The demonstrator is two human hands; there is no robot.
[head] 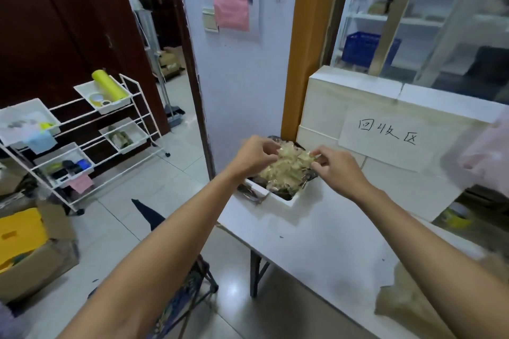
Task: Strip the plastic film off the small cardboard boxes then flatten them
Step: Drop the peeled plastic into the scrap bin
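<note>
Both my hands hold a crumpled wad of clear yellowish plastic film (289,166) above a dark-lined bin (281,193) set in a cut-out at the far left corner of the white table (316,242). My left hand (254,155) pinches the film's left edge. My right hand (337,166) pinches its right edge. At the lower right edge of the view lies a brownish film-wrapped cardboard piece (413,300), blurred and partly hidden behind my right forearm.
A white box wall (385,107) with a handwritten paper sign (385,135) stands behind the table. A white wire rack with trays (82,140) stands on the floor at left. An open cardboard box holding a yellow item (24,250) sits lower left. A dark folding stool (192,283) is under my left arm.
</note>
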